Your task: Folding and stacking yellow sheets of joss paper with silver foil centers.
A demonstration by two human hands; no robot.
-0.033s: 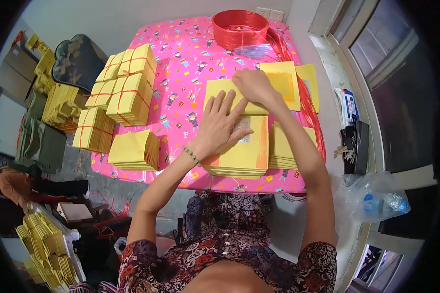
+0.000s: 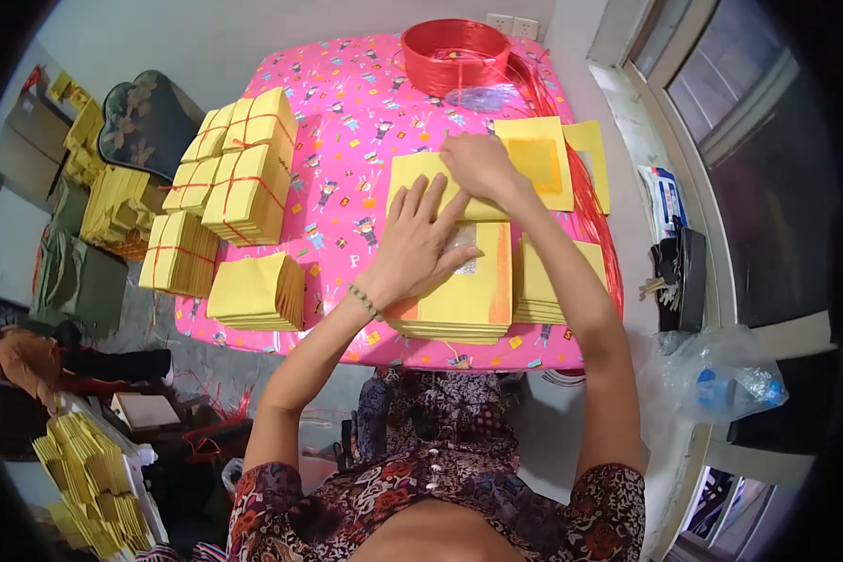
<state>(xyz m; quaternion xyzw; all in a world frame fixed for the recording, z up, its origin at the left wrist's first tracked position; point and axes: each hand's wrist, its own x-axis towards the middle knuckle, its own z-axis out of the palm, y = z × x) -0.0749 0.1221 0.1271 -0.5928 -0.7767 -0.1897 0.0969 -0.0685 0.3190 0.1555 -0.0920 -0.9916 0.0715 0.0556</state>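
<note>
A yellow paper sheet [image 2: 408, 169] is laid over the far part of a yellow paper stack [image 2: 454, 302], near the front edge of the pink patterned desk [image 2: 342, 108]. Beneath the left hand [image 2: 414, 245], the sheet is pressed flat: the fingers are opened and spread across its near part, while the thumb is stretched out over the silver patch [image 2: 465, 262] on the stack. By the right hand [image 2: 484, 170], held palm down with its fingers curled, the sheet is covered toward its far right; whether the paper is pinched by them cannot be told, since the fingertips are hidden. Just to the right, beyond the wrist, a sheet bearing an orange rectangle [image 2: 536, 165] is placed. Another yellow stack [image 2: 537, 286] is partly hidden by the right forearm. Farther left, yellow bundles [image 2: 250, 192] are tied with red strands.
</note>
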